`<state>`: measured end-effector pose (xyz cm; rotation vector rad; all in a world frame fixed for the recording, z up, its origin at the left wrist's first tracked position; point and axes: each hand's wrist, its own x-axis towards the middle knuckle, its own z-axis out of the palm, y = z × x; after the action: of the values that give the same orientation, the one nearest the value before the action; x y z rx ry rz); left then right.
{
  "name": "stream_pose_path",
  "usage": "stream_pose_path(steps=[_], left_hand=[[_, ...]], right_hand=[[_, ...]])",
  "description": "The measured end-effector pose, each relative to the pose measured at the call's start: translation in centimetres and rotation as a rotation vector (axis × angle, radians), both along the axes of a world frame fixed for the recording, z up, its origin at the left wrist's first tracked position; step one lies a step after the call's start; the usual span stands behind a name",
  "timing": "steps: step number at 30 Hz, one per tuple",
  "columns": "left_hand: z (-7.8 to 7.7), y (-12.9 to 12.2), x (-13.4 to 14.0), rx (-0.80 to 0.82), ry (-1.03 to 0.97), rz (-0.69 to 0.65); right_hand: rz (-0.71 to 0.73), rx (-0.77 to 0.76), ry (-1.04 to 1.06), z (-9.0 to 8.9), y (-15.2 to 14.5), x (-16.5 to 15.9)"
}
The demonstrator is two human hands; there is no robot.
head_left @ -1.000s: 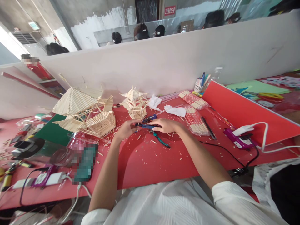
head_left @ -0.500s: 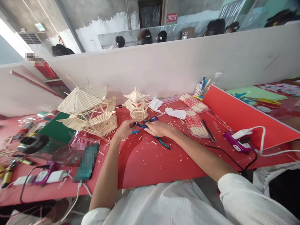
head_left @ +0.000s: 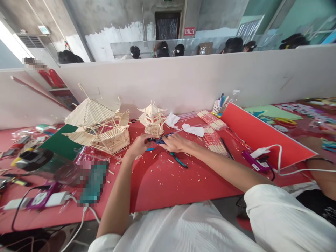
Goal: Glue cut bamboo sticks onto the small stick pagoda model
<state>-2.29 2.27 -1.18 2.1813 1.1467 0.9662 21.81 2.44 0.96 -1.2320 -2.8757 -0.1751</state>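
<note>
My right hand (head_left: 175, 142) is closed around a dark blue hand tool (head_left: 157, 140), which resembles pliers, though the fingers cover much of it. At the tool's left end, my left hand (head_left: 139, 145) has its fingers pinched together; what they hold is too small to make out. Just behind both hands stands a small pagoda model (head_left: 153, 122) of thin wooden sticks. A larger stick pavilion model (head_left: 97, 127) sits to the left. Teal-handled pliers (head_left: 180, 161) lie on the red table beneath my right hand, and a small blue piece (head_left: 150, 149) rests beside my left hand.
Stick offcuts litter the red tabletop (head_left: 157, 190). Packs of wooden sticks (head_left: 214, 140), white tissues (head_left: 193, 130) and a red board (head_left: 265, 134) are to the right. At left are a phone (head_left: 94, 182), a bottle (head_left: 49, 164) and a power strip (head_left: 43, 196). A white partition (head_left: 183, 78) stands behind.
The view has shifted slightly, so things at right appear further left. Both hands keep together at the blue tool, with my right hand's grip turned a little.
</note>
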Motion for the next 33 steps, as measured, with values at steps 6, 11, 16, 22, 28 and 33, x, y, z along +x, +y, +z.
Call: stream_pose_path(steps=[6, 11, 16, 22, 28, 33], left_hand=[[-0.6, 0.2, 0.0, 0.015, 0.026, -0.042], [-1.5, 0.6, 0.0, 0.050, 0.037, -0.068], [-1.9, 0.8, 0.1, 0.053, 0.029, -0.060], [-1.8, 0.8, 0.4, 0.043, 0.002, -0.057], [-1.3, 0.3, 0.9, -0.003, -0.046, -0.062], [-1.0, 0.2, 0.8, -0.143, -0.155, -0.083]], right_hand=[[-0.010, -0.006, -0.019, -0.6, -0.2, 0.1], [-0.023, -0.024, -0.031, -1.1, -0.3, 0.2], [-0.033, -0.036, -0.043, -1.2, -0.3, 0.3], [-0.051, -0.043, -0.041, -1.3, -0.4, 0.6], [-0.066, -0.056, -0.024, -1.0, -0.5, 0.9], [-0.102, -0.065, -0.030, -0.3, -0.5, 2.0]])
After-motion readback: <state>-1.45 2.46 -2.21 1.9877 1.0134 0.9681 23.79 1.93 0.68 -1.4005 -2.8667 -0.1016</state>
